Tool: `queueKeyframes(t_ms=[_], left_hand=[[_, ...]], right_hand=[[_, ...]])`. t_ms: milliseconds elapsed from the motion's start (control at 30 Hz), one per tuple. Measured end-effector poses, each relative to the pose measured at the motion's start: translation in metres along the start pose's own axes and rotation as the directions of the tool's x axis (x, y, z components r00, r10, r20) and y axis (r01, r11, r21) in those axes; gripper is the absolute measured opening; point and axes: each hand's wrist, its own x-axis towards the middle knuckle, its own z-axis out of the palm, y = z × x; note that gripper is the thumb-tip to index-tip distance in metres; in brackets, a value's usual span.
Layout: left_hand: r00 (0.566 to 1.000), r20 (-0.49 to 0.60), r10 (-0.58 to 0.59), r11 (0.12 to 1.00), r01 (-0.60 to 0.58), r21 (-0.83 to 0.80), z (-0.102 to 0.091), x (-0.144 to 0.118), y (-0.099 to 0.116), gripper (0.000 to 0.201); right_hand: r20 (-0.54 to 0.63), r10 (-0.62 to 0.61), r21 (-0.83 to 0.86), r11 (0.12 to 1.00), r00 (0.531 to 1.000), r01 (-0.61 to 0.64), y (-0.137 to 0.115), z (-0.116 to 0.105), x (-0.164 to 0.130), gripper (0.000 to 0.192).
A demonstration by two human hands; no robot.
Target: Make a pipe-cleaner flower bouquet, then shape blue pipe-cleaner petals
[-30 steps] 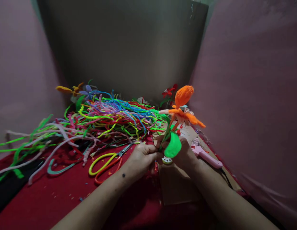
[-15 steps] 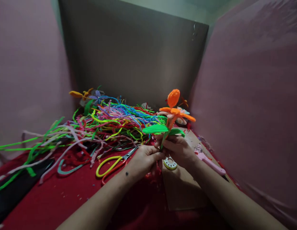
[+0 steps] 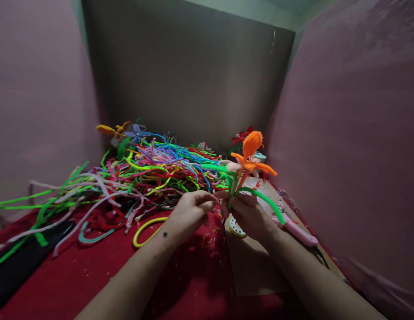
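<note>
While the right hand [image 3: 251,215] pinches the orange flower [image 3: 251,166], the left hand [image 3: 192,211], grip unclear to me, mostly hides scissors [image 3: 156,220] beneath.

I see a pink glue gun [image 3: 300,232] at four o'clock, a tangle of fuzzy stems [image 3: 170,159] at nine, a red flower [image 3: 239,137] at two, and a yellow loop handle [image 3: 140,231] (partly hidden from me) near eight.

From the left hand [image 3: 191,212], 6 o'clock's a decent lane over the red cloth [image 3: 196,275]. Fuzzy stem pile [image 3: 170,163] totally blocks 11, yellow handle [image 3: 153,220] crowds 8, orange flower [image 3: 251,144] juts up around 2.
</note>
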Motion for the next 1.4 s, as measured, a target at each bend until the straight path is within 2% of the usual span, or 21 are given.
queueKeyframes(t_ms=[100, 200, 267, 333, 433, 467, 500, 567, 633, 700, 767, 833, 900, 967, 1033, 1100, 1133, 1167, 1267, 1333, 1400], left_hand=[[0.981, -0.179, 0.074, 0.988, -0.096, -0.117, 0.002, -0.001, 0.002, 0.020], [0.931, -0.330, 0.155, 0.958, -0.223, -0.179, 0.000, 0.002, -0.001, 0.028], [0.894, -0.385, 0.229, 0.949, -0.293, -0.115, -0.002, 0.004, -0.004, 0.031], [0.856, -0.397, 0.331, 0.936, -0.351, 0.025, -0.004, 0.006, -0.007, 0.029], [0.802, -0.353, 0.482, 0.875, -0.416, 0.248, -0.007, 0.005, -0.007, 0.020], [0.801, -0.328, 0.501, 0.861, -0.425, 0.279, -0.008, 0.004, -0.006, 0.018], [0.815, -0.299, 0.496, 0.864, -0.427, 0.267, -0.008, 0.003, -0.005, 0.017], [0.889, -0.200, 0.412, 0.911, -0.401, 0.096, -0.011, 0.003, -0.003, 0.018], [0.960, -0.051, 0.276, 0.945, -0.281, -0.167, -0.015, 0.004, -0.003, 0.022], [0.985, 0.038, 0.170, 0.928, -0.148, -0.341, -0.020, 0.007, -0.004, 0.026], [0.993, -0.010, 0.121, 0.911, -0.115, -0.396, -0.023, 0.010, -0.004, 0.025], [0.982, -0.146, 0.119, 0.925, -0.163, -0.344, -0.023, 0.009, -0.002, 0.024], [0.929, -0.318, 0.187, 0.955, -0.248, -0.164, -0.019, 0.005, 0.000, 0.020], [0.825, -0.428, 0.369, 0.928, -0.355, 0.117, -0.014, 0.000, 0.001, 0.015], [0.701, -0.401, 0.589, 0.805, -0.468, 0.365, -0.006, -0.003, -0.001, 0.012], [0.634, -0.309, 0.709, 0.691, -0.536, 0.485, 0.002, -0.003, -0.005, 0.013], [0.633, -0.280, 0.722, 0.674, -0.552, 0.490, 0.006, -0.002, -0.008, 0.014], [0.651, -0.270, 0.709, 0.688, -0.556, 0.467, 0.010, 0.000, -0.010, 0.017], [0.751, -0.307, 0.585, 0.811, -0.533, 0.242, 0.020, 0.007, -0.013, 0.023], [0.799, -0.313, 0.514, 0.853, -0.515, 0.085, 0.023, 0.010, -0.011, 0.022], [0.812, -0.307, 0.496, 0.855, -0.518, 0.010, 0.023, 0.009, -0.007, 0.020]], right_hand=[[0.055, 0.007, 0.184, 0.983, 0.998, -0.017, 0.003, 0.002, -0.002, 0.032], [0.148, 0.086, 0.347, 0.928, 0.985, -0.133, 0.002, 0.004, -0.005, 0.032], [0.205, 0.160, 0.402, 0.886, 0.965, -0.233, 0.000, 0.005, -0.008, 0.033], [0.230, 0.219, 0.413, 0.860, 0.948, -0.299, -0.003, 0.005, -0.011, 0.035], [0.221, 0.257, 0.392, 0.860, 0.941, -0.327, -0.003, 0.005, -0.013, 0.032], [0.224, 0.269, 0.383, 0.859, 0.937, -0.339, -0.003, 0.005, -0.013, 0.030], [0.228, 0.279, 0.376, 0.858, 0.933, -0.349, -0.003, 0.005, -0.014, 0.028], [0.243, 0.299, 0.368, 0.852, 0.923, -0.373, -0.002, 0.005, -0.014, 0.027], [0.232, 0.297, 0.368, 0.855, 0.926, -0.366, -0.001, 0.005, -0.014, 0.027], [0.201, 0.280, 0.371, 0.865, 0.939, -0.337, -0.001, 0.006, -0.015, 0.028], [0.171, 0.266, 0.380, 0.871, 0.949, -0.312, -0.001, 0.006, -0.015, 0.027], [0.151, 0.269, 0.394, 0.866, 0.951, -0.307, -0.001, 0.006, -0.014, 0.026], [0.132, 0.275, 0.414, 0.857, 0.952, -0.305, -0.002, 0.006, -0.013, 0.024], [0.109, 0.286, 0.433, 0.848, 0.952, -0.304, -0.003, 0.006, -0.011, 0.025], [0.091, 0.298, 0.443, 0.842, 0.950, -0.307, -0.003, 0.008, -0.010, 0.028], [0.072, 0.287, 0.423, 0.859, 0.955, -0.289, -0.002, 0.010, -0.010, 0.029], [0.068, 0.273, 0.400, 0.874, 0.960, -0.277, -0.002, 0.011, -0.011, 0.029], [0.064, 0.255, 0.374, 0.890, 0.965, -0.260, -0.001, 0.012, -0.011, 0.029], [0.057, 0.212, 0.316, 0.923, 0.976, -0.219, 0.001, 0.016, -0.013, 0.027], [0.064, 0.202, 0.313, 0.926, 0.977, -0.212, 0.001, 0.018, -0.014, 0.026], [0.085, 0.210, 0.323, 0.919, 0.974, -0.226, 0.000, 0.020, -0.015, 0.027]])
